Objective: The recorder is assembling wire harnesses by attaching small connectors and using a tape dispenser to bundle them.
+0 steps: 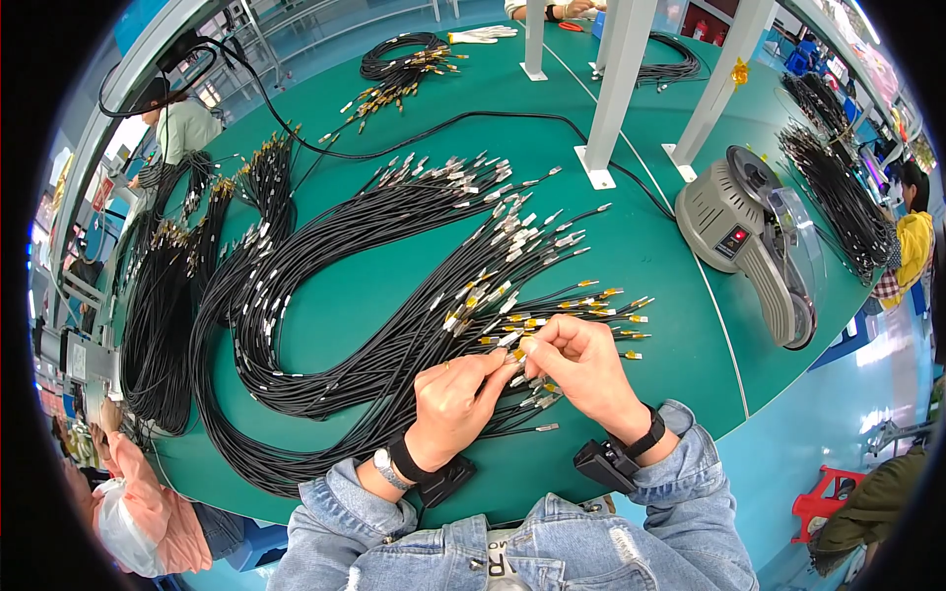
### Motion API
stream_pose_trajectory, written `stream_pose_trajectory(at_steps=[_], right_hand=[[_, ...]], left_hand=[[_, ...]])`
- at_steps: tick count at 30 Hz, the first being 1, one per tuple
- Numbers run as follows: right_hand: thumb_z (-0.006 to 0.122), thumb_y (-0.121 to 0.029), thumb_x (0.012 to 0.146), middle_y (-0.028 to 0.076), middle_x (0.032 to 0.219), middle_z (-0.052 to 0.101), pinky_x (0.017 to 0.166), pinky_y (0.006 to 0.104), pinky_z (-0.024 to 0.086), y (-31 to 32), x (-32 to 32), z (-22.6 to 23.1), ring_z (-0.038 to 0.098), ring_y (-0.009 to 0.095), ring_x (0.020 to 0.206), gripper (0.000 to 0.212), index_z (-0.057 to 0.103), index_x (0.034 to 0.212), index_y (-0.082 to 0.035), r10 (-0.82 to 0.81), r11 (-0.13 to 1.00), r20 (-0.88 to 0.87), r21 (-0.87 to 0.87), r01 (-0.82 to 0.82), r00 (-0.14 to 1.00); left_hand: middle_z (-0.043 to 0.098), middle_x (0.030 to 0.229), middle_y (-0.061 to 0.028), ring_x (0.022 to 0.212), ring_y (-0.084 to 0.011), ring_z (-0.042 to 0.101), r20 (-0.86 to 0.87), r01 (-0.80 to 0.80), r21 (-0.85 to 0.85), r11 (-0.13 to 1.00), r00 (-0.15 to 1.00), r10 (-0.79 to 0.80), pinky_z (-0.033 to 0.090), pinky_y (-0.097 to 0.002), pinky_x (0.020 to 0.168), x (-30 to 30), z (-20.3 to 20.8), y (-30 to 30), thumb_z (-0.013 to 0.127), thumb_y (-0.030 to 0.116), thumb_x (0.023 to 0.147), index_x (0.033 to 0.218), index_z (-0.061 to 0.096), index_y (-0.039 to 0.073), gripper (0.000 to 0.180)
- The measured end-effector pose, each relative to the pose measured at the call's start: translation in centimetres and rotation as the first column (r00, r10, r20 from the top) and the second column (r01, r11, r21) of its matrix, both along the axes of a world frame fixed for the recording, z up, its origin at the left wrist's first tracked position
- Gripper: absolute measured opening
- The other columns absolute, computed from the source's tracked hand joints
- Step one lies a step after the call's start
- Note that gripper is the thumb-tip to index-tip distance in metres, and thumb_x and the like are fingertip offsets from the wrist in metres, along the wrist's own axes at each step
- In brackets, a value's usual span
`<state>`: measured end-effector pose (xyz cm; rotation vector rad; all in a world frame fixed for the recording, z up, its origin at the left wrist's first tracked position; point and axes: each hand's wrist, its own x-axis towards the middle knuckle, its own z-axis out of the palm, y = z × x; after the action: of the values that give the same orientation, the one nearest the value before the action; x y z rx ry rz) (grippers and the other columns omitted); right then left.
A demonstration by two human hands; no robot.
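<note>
Close together over the near part of the green table, both hands are closed in a pinch at one black cable's end. My left hand (455,402) grips the cable just by a small white sleeve. At the yellow tag (521,352) beside it, the fingertips of my right hand (583,362) are pressed together. Beneath and around my hands lies a big curved bundle of black cables (370,379), its ends fanned out to the right with metal tips, white sleeves and some yellow tags. A second looped bundle (345,231) lies behind it.
A grey tape dispenser (724,212) with a lit red switch stands at right, its cord running across the table (680,369). White posts (619,89) rise at the back. More cable bundles (158,335) hang at the left edge. Coiled cables (404,59) and white gloves (483,34) lie far off. Other people sit around.
</note>
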<state>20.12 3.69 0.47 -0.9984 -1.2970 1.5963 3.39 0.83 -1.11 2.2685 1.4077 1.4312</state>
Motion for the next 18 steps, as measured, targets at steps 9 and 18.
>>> stream_pose_trajectory(at_steps=[9,18], right_hand=[[0.06,-0.01,0.089,0.003,0.071,0.063,0.061,0.0207,0.047,0.15,0.13,-0.14,0.058,0.007,0.065,0.013,0.059,0.081,0.0,0.021,1.0,0.016,0.008,-0.021,1.0],[0.06,-0.009,0.089,0.002,0.07,0.062,0.059,0.0208,0.046,0.06,0.0,0.13,0.057,0.006,0.064,0.013,0.059,0.08,0.0,0.018,1.0,0.03,0.012,-0.018,0.999]], left_hand=[[0.068,0.072,-0.0109,0.059,-0.0223,0.066,-0.032,0.02,0.013,1.0,0.999,-0.019,0.052,-0.0274,0.052,0.0,0.0,0.14,0.076,0.003,0.069,0.081,0.066,0.001,0.016],[0.068,0.072,-0.0118,0.06,-0.0226,0.067,-0.017,0.018,-0.003,1.0,1.0,-0.019,0.052,-0.0276,0.053,0.27,0.1,0.29,0.076,0.003,0.069,0.081,0.066,0.0,0.016]])
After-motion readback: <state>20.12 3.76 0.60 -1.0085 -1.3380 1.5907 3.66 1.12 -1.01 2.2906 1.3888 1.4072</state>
